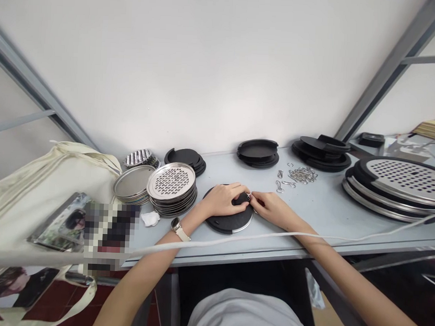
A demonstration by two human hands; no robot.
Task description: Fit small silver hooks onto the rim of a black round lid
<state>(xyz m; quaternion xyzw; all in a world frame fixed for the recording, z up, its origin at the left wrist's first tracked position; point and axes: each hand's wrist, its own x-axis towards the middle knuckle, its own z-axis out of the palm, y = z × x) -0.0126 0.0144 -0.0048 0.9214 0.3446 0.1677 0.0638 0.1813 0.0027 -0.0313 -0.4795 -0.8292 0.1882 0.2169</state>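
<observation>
A round black disc (pixel 220 223) with a silver rim showing at its lower right lies flat near the table's front edge. Across its top rests my left hand (pixel 225 200), thumb and fingers closed around a raised black part (pixel 241 198) at the disc's right side. My right hand (pixel 271 208) is at that same side, its thumb and index finger pinched on a small silver metal clip (pixel 248 196) at the black part. The fingertips hide most of this clip. Behind my right hand lies a loose pile of similar metal clips (pixel 303 175), several of them apart from the pile.
Perforated metal grater discs (pixel 171 180) are stacked at left beside plain metal discs (pixel 132 183). Black round covers (pixel 257 152) stand along the wall. Larger grater discs with black rims (pixel 399 195) are piled at right. A white cable (pixel 272 235) crosses in front; a cream bag (pixel 39 189) hangs left.
</observation>
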